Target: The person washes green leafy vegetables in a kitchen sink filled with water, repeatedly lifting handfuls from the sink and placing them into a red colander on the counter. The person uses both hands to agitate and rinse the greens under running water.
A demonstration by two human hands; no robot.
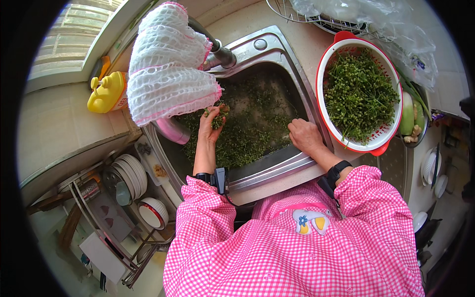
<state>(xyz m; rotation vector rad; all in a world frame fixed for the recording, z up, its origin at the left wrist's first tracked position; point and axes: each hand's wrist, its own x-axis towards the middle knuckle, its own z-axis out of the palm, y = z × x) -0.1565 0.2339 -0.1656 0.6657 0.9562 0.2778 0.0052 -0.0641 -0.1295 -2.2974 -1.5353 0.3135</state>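
Note:
A stainless steel sink (293, 67) holds water with many loose green sprigs and small buds (237, 148) floating in it. My left hand (210, 126) is raised over the sink's left part, its fingers closed around a small green bunch (219, 118). Near the sink's right edge, my right hand (305, 134) is curled with its knuckles up; whether its fingertips hold anything is hidden. Right of the sink stands a red and white colander (320, 92) heaped with green sprigs (360, 96). A white mesh cloth with pink edging (170, 74) drapes over the faucet (224, 55), close above my left hand.
A yellow plastic jug (107, 92) stands left of the faucet. Plates (130, 174) and a bowl (153, 213) sit in a rack at lower left. Beyond the colander are a wire rack (297, 16), plastic bags (397, 33) and a dish with vegetables and ginger (413, 134).

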